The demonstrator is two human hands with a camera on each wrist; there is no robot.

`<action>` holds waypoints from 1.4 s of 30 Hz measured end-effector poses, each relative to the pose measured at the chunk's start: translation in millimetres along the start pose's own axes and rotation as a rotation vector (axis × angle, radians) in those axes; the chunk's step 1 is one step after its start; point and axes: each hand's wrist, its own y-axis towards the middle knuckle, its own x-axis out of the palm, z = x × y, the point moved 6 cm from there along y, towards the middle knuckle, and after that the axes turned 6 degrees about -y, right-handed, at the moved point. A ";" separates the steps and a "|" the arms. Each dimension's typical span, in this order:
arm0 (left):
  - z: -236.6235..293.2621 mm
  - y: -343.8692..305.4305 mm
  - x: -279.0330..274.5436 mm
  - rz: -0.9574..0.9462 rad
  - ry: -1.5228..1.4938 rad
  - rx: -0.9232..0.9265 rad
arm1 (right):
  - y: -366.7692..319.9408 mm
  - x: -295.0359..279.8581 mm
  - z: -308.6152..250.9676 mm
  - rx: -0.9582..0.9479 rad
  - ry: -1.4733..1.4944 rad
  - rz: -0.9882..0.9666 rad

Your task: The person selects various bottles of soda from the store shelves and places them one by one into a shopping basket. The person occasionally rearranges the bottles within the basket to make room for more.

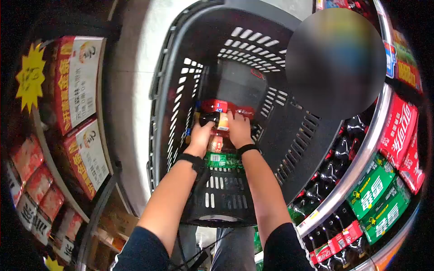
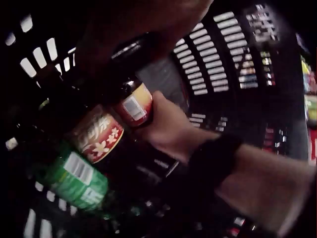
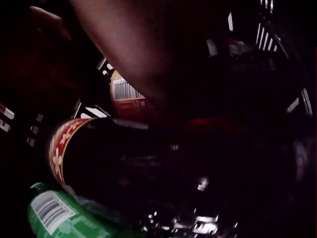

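Clamping fingers [image 1: 236, 118], left hand [image 1: 200, 136] nine o'clock, right hand [image 1: 239, 131] three, on a dark bottle [image 1: 209, 118] I judge heavy, slick; hold mid-body.

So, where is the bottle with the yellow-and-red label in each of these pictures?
Head: the bottle with the yellow-and-red label is just above the picture's centre, inside the black basket.
Left wrist: left of centre and slightly above it.
Right wrist: above and left of centre, partly hidden.
Shared landmark: the green-labelled bottle, below it in the head view, lower left in both wrist views.
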 end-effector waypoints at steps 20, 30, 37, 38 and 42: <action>10.2 -161.5 38.7 -0.392 0.499 0.279 | -150.8 -153.1 7.2 0.003 0.798 0.040; 152.2 -526.3 61.9 -0.649 0.323 0.493 | -493.9 -462.4 4.9 -0.134 0.528 0.418; 138.2 -766.8 177.7 -1.093 0.608 0.651 | -681.9 -569.6 48.0 0.120 0.391 0.847; 136.4 -787.8 193.0 -1.161 0.667 0.785 | -706.7 -586.7 54.7 0.224 0.365 0.957; 116.4 -899.8 244.7 -1.447 0.769 1.048 | -821.3 -621.9 68.4 0.582 0.375 1.368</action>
